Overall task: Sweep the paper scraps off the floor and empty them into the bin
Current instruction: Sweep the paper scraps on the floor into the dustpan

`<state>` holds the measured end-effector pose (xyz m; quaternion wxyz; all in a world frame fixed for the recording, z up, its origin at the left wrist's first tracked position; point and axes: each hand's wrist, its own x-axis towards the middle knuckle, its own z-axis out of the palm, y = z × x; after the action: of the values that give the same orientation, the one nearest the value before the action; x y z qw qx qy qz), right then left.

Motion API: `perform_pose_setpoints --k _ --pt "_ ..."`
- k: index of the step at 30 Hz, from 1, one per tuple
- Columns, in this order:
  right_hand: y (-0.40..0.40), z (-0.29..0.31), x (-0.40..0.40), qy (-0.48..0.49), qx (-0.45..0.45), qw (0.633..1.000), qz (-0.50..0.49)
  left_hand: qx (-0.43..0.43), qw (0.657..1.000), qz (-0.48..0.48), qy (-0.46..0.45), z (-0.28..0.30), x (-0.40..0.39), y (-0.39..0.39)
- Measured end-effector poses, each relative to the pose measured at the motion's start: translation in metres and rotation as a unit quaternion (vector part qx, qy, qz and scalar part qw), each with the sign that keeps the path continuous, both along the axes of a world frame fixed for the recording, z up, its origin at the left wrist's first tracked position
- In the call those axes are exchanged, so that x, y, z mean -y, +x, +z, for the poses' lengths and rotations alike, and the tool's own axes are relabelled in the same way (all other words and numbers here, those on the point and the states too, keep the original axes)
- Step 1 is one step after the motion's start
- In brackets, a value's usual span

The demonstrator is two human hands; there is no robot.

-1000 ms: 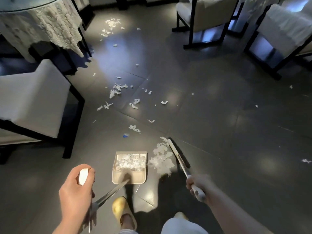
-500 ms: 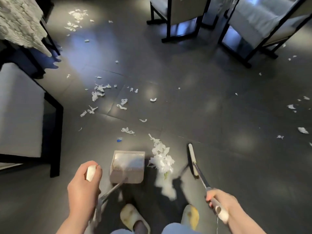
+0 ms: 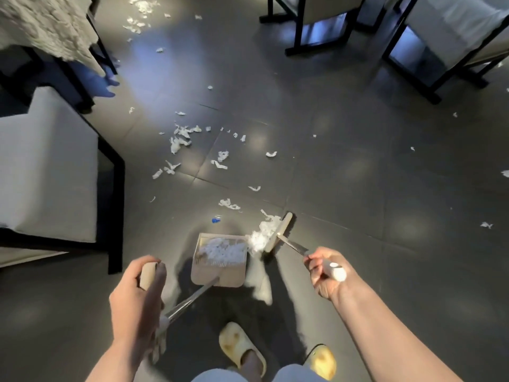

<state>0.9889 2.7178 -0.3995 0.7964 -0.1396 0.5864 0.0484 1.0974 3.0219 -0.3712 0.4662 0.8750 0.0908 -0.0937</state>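
A beige dustpan (image 3: 217,277) stands on the dark floor just ahead of my feet, with white paper scraps heaped in its mouth. My left hand (image 3: 137,296) grips the top of its long metal handle. My right hand (image 3: 323,272) grips the white end of a broom handle. The beige broom head (image 3: 278,232) lies at the pan's right front corner, pressed against a pile of white scraps (image 3: 261,234). More loose scraps (image 3: 179,139) are strewn over the tiles ahead, and a small blue bit (image 3: 215,220) lies just beyond the pan. No bin is in view.
A white-cushioned, black-framed chair (image 3: 49,166) stands close at the left, behind it a table with a lace cloth (image 3: 46,26). Two more chairs (image 3: 311,20) stand at the top right. Further scraps (image 3: 486,224) dot the floor at the right. My slippered feet (image 3: 239,346) are below the pan.
The broom head has swept left, pushing the scrap pile against the dustpan's right front corner; more scraps now lie in the pan. My right hand has moved up and inward.
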Motion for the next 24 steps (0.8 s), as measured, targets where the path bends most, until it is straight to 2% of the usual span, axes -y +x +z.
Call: perform_pose_setpoints --k 3,6,10,13,17,21,24 --pt "0.017 -0.001 0.010 0.011 0.064 0.998 -0.026 0.000 1.000 -0.002 -0.003 0.001 -0.009 0.004" --pt "0.013 0.008 0.017 0.008 0.090 0.996 -0.001 0.007 1.000 0.000 0.000 0.003 -0.010 0.008" --pt "0.000 0.025 0.017 -0.077 0.035 0.991 0.102 0.034 0.999 0.001 0.011 0.005 -0.006 0.009" --pt "-0.006 0.026 0.020 -0.161 -0.035 0.970 0.178 0.049 0.999 0.009 0.005 0.006 -0.001 0.010" --pt "0.007 0.019 0.023 -0.240 -0.097 0.945 0.200 0.037 0.999 0.034 0.015 0.014 0.010 0.011" --pt "0.031 0.004 0.034 -0.168 -0.084 0.966 0.178 0.004 0.997 0.083 0.000 0.021 0.021 0.007" --pt "0.050 -0.004 0.051 -0.133 -0.064 0.957 0.251 0.000 0.992 0.129 0.012 0.024 0.029 0.003"
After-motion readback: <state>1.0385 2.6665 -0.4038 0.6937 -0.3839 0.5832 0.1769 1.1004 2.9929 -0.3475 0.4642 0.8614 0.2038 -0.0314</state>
